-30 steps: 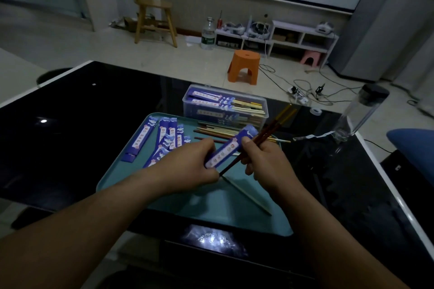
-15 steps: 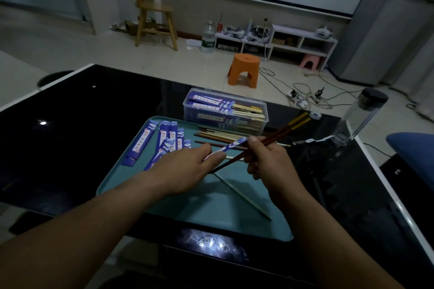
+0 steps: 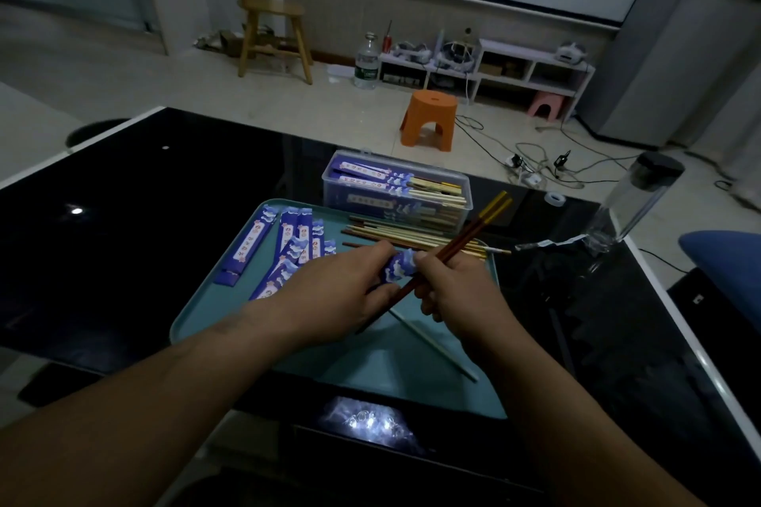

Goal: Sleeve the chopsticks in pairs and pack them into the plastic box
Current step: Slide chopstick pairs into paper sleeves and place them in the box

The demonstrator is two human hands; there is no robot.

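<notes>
A blue-green tray [image 3: 370, 379] sits on the shiny black worktop [image 3: 164, 198], and a person is leaning over it with both arms. Both hands are up in the air over the middle of the tray, very close together.

The left hand [image 3: 337, 292] has its fingers [image 3: 376, 249] curled round a purple paper sleeve [image 3: 397, 265] with white swirls on it. The right hand [image 3: 457, 288] has its fingers [image 3: 432, 259] bent too, and they pinch a pair of dark red chopsticks [image 3: 461, 239]. The sticks have yellow tops that point up and away past the far right corner of the tray. Their low ends poke out under the left hand. The sticks run just beside the sleeve. I cannot tell if they have gone inside it.

On the left part of the tray lie more purple sleeves [image 3: 288, 247], some on top of each other. Along the far edge of the tray lies a heap of loose chopsticks [image 3: 391, 233], some pale and some brown. One pale chopstick [image 3: 436, 346] lies alone on the near right part of the tray, on a slant.

Just behind the tray, touching its far edge, stands the clear plastic box [image 3: 333, 193]. It has no lid on. Chopsticks in purple sleeves are stacked inside, with their pale ends sticking out to the right.

Off to the right of the tray stands a clear bottle [image 3: 634, 198] with a black cap.
</notes>
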